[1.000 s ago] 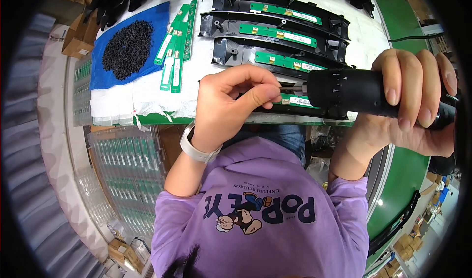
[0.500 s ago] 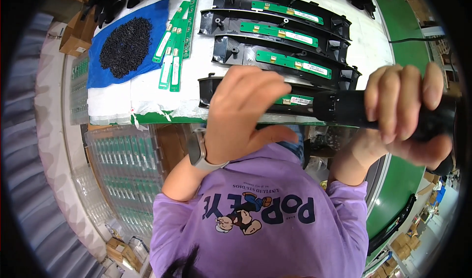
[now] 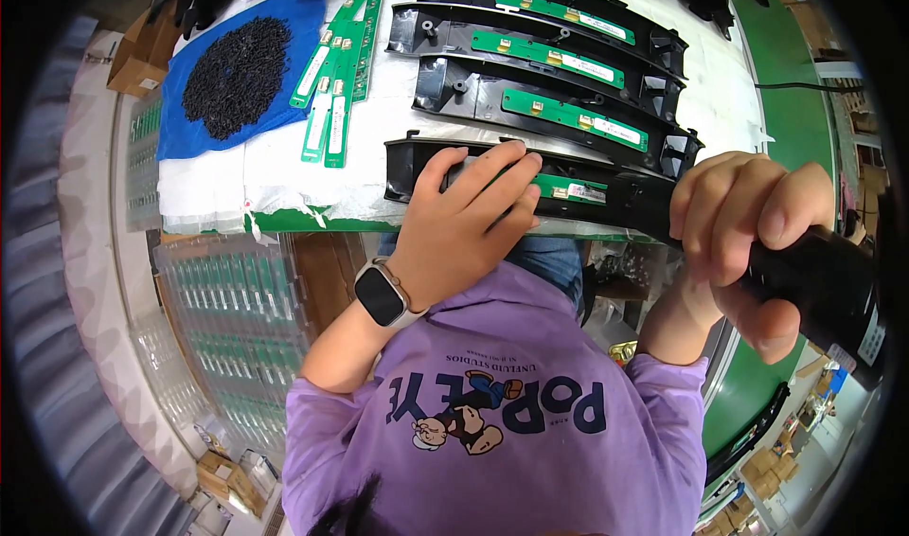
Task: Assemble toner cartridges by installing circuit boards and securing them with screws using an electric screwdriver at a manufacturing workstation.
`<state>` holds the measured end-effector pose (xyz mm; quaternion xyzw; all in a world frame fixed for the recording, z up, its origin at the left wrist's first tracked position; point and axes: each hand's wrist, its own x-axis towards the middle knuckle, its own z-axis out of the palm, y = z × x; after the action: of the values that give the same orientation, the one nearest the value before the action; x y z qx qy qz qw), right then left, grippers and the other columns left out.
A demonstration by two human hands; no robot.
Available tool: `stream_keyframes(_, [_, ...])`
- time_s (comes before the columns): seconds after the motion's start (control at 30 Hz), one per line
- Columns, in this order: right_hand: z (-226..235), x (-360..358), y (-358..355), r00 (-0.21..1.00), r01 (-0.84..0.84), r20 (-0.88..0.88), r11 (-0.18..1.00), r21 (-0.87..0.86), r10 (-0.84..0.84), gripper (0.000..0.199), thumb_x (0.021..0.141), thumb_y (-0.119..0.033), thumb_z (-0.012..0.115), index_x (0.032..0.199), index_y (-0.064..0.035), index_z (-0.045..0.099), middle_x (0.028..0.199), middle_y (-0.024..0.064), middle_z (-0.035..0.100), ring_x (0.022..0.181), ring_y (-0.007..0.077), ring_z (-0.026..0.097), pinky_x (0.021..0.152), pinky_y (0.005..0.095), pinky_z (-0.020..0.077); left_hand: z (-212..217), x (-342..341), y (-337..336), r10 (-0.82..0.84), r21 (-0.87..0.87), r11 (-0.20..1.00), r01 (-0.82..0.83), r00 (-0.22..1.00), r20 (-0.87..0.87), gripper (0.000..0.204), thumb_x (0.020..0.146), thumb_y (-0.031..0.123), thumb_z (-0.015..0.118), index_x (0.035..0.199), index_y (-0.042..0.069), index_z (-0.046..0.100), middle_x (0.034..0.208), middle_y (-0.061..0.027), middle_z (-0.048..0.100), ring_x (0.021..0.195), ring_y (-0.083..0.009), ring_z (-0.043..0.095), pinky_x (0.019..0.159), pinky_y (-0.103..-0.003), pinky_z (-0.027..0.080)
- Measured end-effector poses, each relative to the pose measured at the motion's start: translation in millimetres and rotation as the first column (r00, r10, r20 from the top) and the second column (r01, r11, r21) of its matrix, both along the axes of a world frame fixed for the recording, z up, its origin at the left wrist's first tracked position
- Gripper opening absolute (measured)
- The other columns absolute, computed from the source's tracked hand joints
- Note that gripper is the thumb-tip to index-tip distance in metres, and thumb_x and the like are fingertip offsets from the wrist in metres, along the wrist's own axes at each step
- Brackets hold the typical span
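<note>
A long black plastic housing point(image 3: 402, 171) lies along the near table edge, with a narrow green circuit board point(image 3: 579, 189) set in it. My left hand point(image 3: 473, 200) lies over this housing, fingers spread and stretched across its left half and the board. The left thumb is mostly hidden. My right hand point(image 3: 748, 219) is wrapped round a thick black cylindrical tool point(image 3: 819, 285) that looks like an electric screwdriver. Its narrower end points left over the right end of the housing. The tip cannot be made out against the black plastic.
Beyond, several similar housings point(image 3: 454, 110) with green boards stand in a row. Loose green circuit boards point(image 3: 338, 91) overlap at their left. A heap of small black screws point(image 3: 237, 77) rests on a blue cloth point(image 3: 180, 138). Clear trays point(image 3: 237, 294) of boards stand below the table, left.
My left hand has come down from above the near housing and now lies on it, fingers spread. My right hand has tilted the tool, its thick end swinging lower.
</note>
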<state>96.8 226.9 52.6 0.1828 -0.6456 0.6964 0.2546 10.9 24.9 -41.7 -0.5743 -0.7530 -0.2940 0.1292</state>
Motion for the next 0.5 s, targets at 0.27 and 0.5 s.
stream_keyframes(0.27, [6, -3, 10, 1.000, -0.002, 0.021, 1.000, 0.014, 0.002, 0.054, 0.073, -0.051, 0.077, 0.097, -0.0137, 0.045, 0.063, -0.0077, 0.053, 0.045, 0.0067, 0.049, 0.045, 0.0237, 0.0410, 1, -3, 11, 0.005, 0.011, 1.000, -0.005, 1.000, 0.029, 0.028, 0.074, 0.022, 0.072, 0.100, 0.017, 0.063, 0.122, 0.0005, 0.059, 0.115, -0.0201, 0.053, 0.090, -0.040, 0.039])
stream_keyframes(0.5, [8, -16, 19, 0.988, -0.123, 0.098, 0.991, 0.044, 0.118, 0.051, 0.073, -0.046, 0.078, 0.097, -0.0133, 0.046, 0.066, -0.0064, 0.054, 0.046, 0.0066, 0.049, 0.045, 0.0232, 0.0377, 11, -5, 19, 0.010, -0.038, 0.999, -0.009, 1.000, 0.027, 0.024, 0.075, 0.020, 0.071, 0.098, 0.015, 0.064, 0.123, 0.0001, 0.058, 0.116, -0.0212, 0.051, 0.090, -0.040, 0.039])
